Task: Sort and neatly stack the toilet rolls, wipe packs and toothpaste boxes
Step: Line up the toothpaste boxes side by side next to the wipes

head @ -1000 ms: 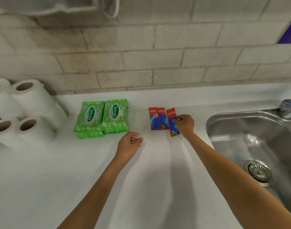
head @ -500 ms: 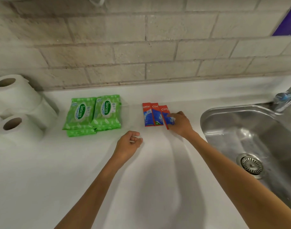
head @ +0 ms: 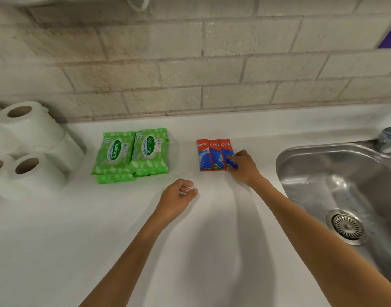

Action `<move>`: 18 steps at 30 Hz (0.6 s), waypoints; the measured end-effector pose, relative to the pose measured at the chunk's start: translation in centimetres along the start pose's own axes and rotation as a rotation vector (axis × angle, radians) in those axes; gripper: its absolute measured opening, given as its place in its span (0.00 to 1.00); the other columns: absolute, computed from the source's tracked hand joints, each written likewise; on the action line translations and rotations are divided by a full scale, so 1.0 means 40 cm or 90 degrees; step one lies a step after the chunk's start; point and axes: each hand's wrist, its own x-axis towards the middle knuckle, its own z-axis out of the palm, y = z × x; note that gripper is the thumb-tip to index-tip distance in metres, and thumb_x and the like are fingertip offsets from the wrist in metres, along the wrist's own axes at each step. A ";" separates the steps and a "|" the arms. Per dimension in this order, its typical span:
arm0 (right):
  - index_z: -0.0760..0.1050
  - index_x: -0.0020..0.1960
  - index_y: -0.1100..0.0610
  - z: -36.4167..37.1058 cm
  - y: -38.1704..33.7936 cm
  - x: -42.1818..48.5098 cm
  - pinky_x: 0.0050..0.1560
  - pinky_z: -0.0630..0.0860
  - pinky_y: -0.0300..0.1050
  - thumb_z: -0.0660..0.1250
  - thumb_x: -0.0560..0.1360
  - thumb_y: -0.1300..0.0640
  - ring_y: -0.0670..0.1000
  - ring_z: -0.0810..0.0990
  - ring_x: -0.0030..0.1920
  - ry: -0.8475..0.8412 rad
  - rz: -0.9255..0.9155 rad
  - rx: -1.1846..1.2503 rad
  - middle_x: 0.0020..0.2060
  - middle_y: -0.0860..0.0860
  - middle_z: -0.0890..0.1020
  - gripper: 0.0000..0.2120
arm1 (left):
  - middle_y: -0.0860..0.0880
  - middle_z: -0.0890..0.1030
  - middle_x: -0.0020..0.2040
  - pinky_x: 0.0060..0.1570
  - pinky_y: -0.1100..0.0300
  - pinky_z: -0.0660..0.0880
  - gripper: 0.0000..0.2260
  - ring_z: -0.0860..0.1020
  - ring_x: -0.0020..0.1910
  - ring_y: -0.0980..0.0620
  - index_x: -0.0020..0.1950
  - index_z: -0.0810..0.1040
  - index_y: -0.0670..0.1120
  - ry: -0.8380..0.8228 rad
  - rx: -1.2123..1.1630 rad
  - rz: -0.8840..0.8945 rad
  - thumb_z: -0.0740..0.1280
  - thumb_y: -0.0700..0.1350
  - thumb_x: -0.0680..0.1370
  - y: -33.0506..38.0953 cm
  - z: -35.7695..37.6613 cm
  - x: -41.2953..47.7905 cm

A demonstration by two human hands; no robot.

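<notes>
Three red and blue toothpaste boxes (head: 212, 154) lie side by side on the white counter (head: 123, 229), overlapping slightly. My right hand (head: 243, 167) rests on the rightmost box, its fingertips pressing the box's lower right part. My left hand (head: 179, 196) hovers over the counter below and left of the boxes, fingers loosely curled, holding nothing. Green wipe packs (head: 132, 152) sit stacked in two piles to the left. White toilet rolls (head: 32, 151) are piled at the far left edge.
A steel sink (head: 336, 185) with a drain strainer (head: 346, 227) takes up the right side, a tap (head: 389, 138) at its far corner. A pale brick wall (head: 190, 63) runs behind the counter.
My right hand has slid the rightmost toothpaste box left and straightened it against the other two. The left hand has barely moved.
</notes>
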 end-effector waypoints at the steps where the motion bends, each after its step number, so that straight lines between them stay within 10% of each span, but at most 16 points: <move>1: 0.67 0.71 0.57 0.000 -0.002 0.003 0.65 0.68 0.44 0.64 0.77 0.56 0.55 0.69 0.66 0.000 0.001 0.000 0.65 0.58 0.67 0.23 | 0.48 0.77 0.48 0.53 0.53 0.75 0.09 0.79 0.50 0.45 0.55 0.76 0.47 0.001 0.001 -0.001 0.68 0.46 0.75 -0.002 -0.001 0.001; 18: 0.73 0.65 0.56 -0.006 -0.067 -0.043 0.59 0.72 0.44 0.65 0.76 0.58 0.56 0.73 0.63 0.073 -0.010 0.097 0.63 0.56 0.71 0.18 | 0.48 0.78 0.49 0.54 0.53 0.75 0.09 0.79 0.51 0.46 0.55 0.76 0.48 0.026 -0.004 0.012 0.67 0.45 0.76 0.003 -0.045 -0.046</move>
